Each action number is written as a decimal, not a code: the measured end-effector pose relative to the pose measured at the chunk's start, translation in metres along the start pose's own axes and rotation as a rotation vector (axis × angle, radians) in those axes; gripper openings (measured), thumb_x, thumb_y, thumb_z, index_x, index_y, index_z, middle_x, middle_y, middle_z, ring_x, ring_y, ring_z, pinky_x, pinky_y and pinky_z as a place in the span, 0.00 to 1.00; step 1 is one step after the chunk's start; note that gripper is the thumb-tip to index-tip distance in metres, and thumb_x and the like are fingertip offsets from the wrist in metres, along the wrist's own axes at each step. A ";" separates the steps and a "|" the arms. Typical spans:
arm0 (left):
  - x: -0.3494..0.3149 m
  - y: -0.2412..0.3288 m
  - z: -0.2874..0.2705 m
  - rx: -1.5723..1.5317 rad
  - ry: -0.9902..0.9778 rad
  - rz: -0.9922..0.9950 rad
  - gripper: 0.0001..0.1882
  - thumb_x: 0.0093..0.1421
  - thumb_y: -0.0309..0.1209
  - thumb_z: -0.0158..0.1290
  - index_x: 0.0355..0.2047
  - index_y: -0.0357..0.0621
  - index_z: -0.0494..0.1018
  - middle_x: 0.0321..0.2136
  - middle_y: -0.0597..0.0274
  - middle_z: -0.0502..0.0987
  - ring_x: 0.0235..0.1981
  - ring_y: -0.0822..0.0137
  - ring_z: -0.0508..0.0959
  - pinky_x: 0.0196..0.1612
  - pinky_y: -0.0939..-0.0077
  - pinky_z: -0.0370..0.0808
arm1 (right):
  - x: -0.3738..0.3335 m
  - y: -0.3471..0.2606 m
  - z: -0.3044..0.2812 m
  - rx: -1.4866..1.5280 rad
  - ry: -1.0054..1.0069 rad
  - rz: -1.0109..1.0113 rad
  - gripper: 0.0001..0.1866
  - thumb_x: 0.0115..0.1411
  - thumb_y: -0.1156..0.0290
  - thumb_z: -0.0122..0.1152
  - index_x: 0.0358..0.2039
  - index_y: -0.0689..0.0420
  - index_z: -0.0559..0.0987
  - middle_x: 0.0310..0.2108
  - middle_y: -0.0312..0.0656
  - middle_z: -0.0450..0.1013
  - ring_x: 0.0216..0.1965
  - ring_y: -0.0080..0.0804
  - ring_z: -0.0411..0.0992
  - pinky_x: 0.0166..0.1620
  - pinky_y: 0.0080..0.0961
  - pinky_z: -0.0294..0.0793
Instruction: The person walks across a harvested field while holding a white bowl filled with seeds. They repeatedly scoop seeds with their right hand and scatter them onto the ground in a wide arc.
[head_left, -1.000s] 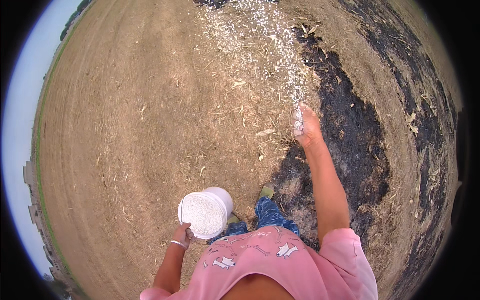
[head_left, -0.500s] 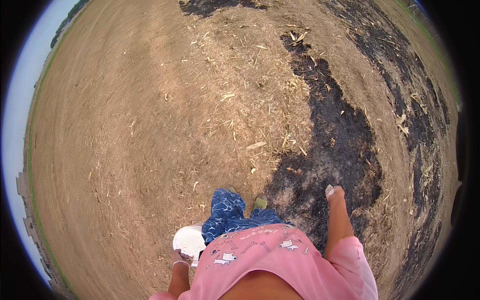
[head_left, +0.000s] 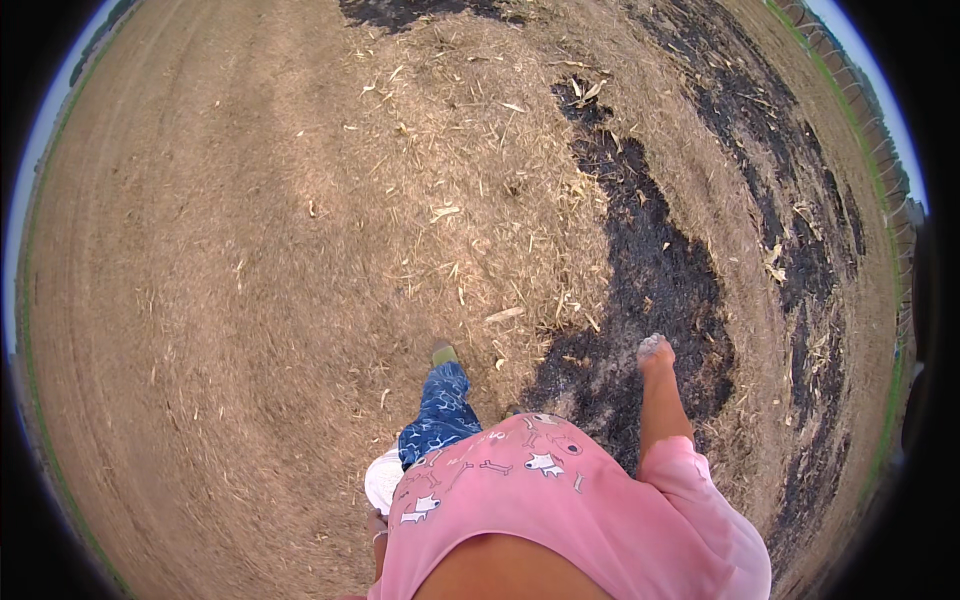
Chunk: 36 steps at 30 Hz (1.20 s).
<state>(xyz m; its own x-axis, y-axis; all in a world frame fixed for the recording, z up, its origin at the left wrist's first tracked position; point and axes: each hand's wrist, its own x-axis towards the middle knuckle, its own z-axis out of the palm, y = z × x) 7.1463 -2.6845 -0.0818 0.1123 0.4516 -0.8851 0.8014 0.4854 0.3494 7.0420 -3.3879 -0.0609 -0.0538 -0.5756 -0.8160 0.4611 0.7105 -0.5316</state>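
While the right hand (head_left: 655, 350) hangs closed over blackened, burnt soil (head_left: 650, 290), its fingers curled around pale grey powdery grains, the left hand (head_left: 376, 527) is mostly hidden behind the pink shirt (head_left: 520, 490); its grip cannot be determined. The round white plastic container (head_left: 382, 480) sits just above that hand, at the left hip.

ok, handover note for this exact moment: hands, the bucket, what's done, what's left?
Right hand: out in front over the black burnt patch, closed around a clump of white granules.
Left hand: low at the person's side, mostly hidden by the pink shirt, at the white bucket; its grip is not visible.
Bucket: only a sliver shows beside the leg in blue trousers.
Done: a handful is already out of the bucket; none is visible on the soil.
Left: that handful is not yet thrown; straw-covered field lies ahead.
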 end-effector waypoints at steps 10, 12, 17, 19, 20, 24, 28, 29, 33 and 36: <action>-0.073 0.129 0.157 0.118 -0.117 0.014 0.13 0.49 0.35 0.43 0.13 0.54 0.52 0.05 0.73 0.51 0.07 0.73 0.52 0.13 0.75 0.54 | -0.073 -0.107 0.274 0.098 -0.641 -0.505 0.34 0.52 0.64 0.54 0.55 0.58 0.49 0.57 0.52 0.42 0.56 0.50 0.47 0.53 0.43 0.57; -0.083 0.152 0.173 0.210 -0.122 0.056 0.12 0.49 0.35 0.43 0.13 0.54 0.53 0.05 0.73 0.51 0.07 0.73 0.53 0.14 0.73 0.56 | -0.138 -0.112 0.318 -0.108 -0.682 -0.833 0.31 0.54 0.64 0.52 0.54 0.59 0.51 0.54 0.53 0.50 0.54 0.47 0.53 0.50 0.40 0.61; -0.085 0.187 0.241 0.275 -0.243 0.039 0.10 0.49 0.34 0.44 0.15 0.55 0.55 0.05 0.73 0.51 0.07 0.73 0.55 0.14 0.74 0.56 | -0.148 -0.029 0.279 -0.281 -0.641 -0.434 0.27 0.55 0.65 0.50 0.52 0.62 0.55 0.48 0.50 0.59 0.47 0.42 0.63 0.47 0.35 0.65; -0.095 0.195 0.274 0.402 -0.305 0.081 0.08 0.48 0.32 0.45 0.18 0.54 0.57 0.06 0.73 0.52 0.08 0.74 0.56 0.13 0.74 0.55 | -0.150 0.037 0.247 -0.460 -0.589 -0.182 0.24 0.56 0.67 0.48 0.51 0.62 0.58 0.45 0.48 0.62 0.45 0.39 0.65 0.44 0.32 0.68; -0.104 0.197 0.287 0.467 -0.381 0.105 0.08 0.48 0.32 0.45 0.18 0.53 0.57 0.07 0.73 0.52 0.08 0.74 0.56 0.12 0.74 0.55 | -0.156 0.071 0.241 -0.542 -0.562 -0.069 0.22 0.56 0.68 0.48 0.50 0.63 0.59 0.44 0.47 0.63 0.44 0.38 0.66 0.43 0.31 0.69; -0.168 0.199 0.338 0.681 -0.536 0.223 0.08 0.48 0.30 0.46 0.19 0.52 0.57 0.07 0.73 0.52 0.07 0.74 0.55 0.11 0.75 0.55 | -0.178 0.193 0.247 -0.895 -0.913 0.208 0.19 0.56 0.68 0.49 0.47 0.61 0.64 0.40 0.40 0.68 0.40 0.29 0.68 0.43 0.25 0.68; -0.254 0.181 0.391 0.866 -0.669 0.305 0.09 0.50 0.29 0.47 0.20 0.50 0.58 0.09 0.73 0.54 0.08 0.77 0.54 0.12 0.79 0.54 | -0.202 0.265 0.286 -1.486 -1.326 -0.197 0.22 0.54 0.61 0.50 0.47 0.59 0.65 0.43 0.51 0.66 0.45 0.42 0.65 0.48 0.31 0.64; -0.271 0.174 0.404 0.899 -0.703 0.298 0.09 0.50 0.29 0.48 0.20 0.50 0.58 0.09 0.73 0.54 0.08 0.77 0.54 0.12 0.80 0.54 | -0.198 0.280 0.290 -1.618 -1.363 -0.319 0.24 0.53 0.59 0.50 0.48 0.58 0.64 0.44 0.54 0.64 0.47 0.47 0.63 0.49 0.34 0.63; -0.339 0.142 0.451 1.084 -0.830 0.315 0.07 0.50 0.29 0.48 0.22 0.49 0.59 0.11 0.73 0.55 0.10 0.77 0.55 0.15 0.80 0.56 | -0.155 0.317 0.296 -1.653 -0.981 -0.439 0.26 0.50 0.58 0.50 0.47 0.59 0.63 0.44 0.53 0.62 0.42 0.55 0.64 0.47 0.37 0.63; -0.374 0.116 0.481 1.167 -0.903 0.335 0.07 0.51 0.29 0.47 0.23 0.47 0.59 0.12 0.73 0.56 0.11 0.77 0.56 0.16 0.80 0.57 | -0.149 0.268 0.320 -1.740 -0.707 -0.405 0.29 0.49 0.56 0.52 0.46 0.64 0.63 0.44 0.54 0.63 0.43 0.54 0.64 0.48 0.37 0.63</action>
<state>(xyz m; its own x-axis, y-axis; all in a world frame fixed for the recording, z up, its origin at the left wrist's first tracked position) 7.4801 -3.1570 0.1420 0.3432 -0.3902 -0.8544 0.6208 -0.5884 0.5181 7.4565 -3.2415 -0.0095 0.6076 -0.5029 -0.6148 -0.7702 -0.1840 -0.6107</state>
